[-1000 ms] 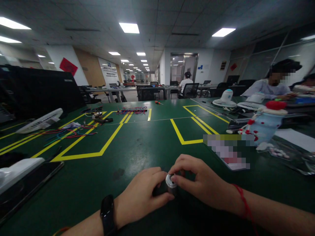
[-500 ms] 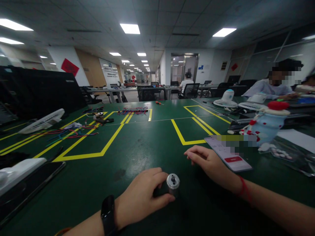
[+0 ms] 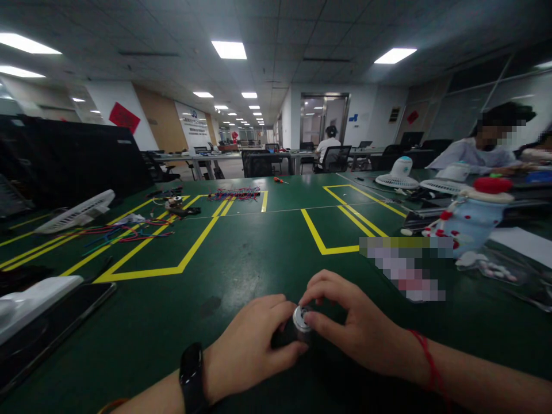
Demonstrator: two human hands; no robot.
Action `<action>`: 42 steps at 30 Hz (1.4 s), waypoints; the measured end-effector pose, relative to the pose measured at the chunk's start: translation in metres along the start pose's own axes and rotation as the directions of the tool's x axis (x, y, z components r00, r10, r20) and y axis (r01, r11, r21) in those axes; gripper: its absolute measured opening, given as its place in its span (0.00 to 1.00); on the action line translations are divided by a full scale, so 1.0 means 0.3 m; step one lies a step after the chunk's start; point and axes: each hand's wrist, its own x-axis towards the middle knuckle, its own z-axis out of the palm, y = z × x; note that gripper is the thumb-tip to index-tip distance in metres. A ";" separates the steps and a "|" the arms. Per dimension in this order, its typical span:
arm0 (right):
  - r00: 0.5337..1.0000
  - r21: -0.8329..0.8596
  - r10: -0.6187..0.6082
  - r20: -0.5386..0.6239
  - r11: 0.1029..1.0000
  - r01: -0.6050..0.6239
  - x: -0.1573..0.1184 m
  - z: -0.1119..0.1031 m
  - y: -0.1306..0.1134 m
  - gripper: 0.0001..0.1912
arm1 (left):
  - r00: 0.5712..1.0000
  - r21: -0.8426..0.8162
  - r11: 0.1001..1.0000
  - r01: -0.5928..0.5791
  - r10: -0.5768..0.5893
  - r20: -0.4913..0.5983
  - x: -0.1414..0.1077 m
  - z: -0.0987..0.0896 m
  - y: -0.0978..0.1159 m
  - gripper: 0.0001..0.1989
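Observation:
A small cylindrical metal motor (image 3: 301,323) stands upright on the green table in front of me. My left hand (image 3: 259,333) grips its side between thumb and fingers, a dark band around that wrist. From the right, my right hand (image 3: 345,322) reaches over the motor's top, with the thumb on the top face and the index finger at the far rim. Those fingertips cover most of the shaft and holes, so I cannot tell whether anything tiny is between them. A red string circles the right wrist.
A blurred-out phone (image 3: 405,279) lies beyond my right hand. A blue bottle with a red top (image 3: 478,218) and a bag of beads (image 3: 494,267) sit farther right. Coloured wires (image 3: 129,233) and a dark phone (image 3: 60,328) lie left. A person (image 3: 466,149) sits at right.
My right hand has moved left and down from beside the phone onto the top of the motor. The left hand keeps its grip on the motor in the same place.

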 end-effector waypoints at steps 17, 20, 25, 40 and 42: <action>0.957 -0.275 0.076 0.282 0.961 0.005 -0.041 -0.076 0.093 0.08 | 1.000 -0.017 1.000 0.010 -0.010 -0.001 0.001 0.000 -0.002 0.07; 0.961 -0.208 0.051 0.271 0.978 0.007 -0.037 -0.082 0.091 0.10 | 1.000 -0.016 1.000 0.015 -0.015 0.009 0.001 -0.001 0.000 0.08; 0.986 -0.122 0.163 0.036 0.980 -0.158 -0.009 -0.138 0.162 0.11 | 1.000 -0.028 0.999 0.015 -0.015 0.001 0.002 -0.004 0.001 0.08; 0.962 -0.234 -0.026 0.270 0.968 0.092 -0.034 -0.084 0.102 0.08 | 1.000 -0.017 1.000 0.012 -0.012 0.011 0.003 0.003 -0.010 0.09; 0.973 -0.202 -0.028 0.228 0.976 0.076 -0.034 -0.069 0.095 0.05 | 1.000 -0.012 1.000 0.012 -0.012 0.007 0.004 0.005 -0.012 0.09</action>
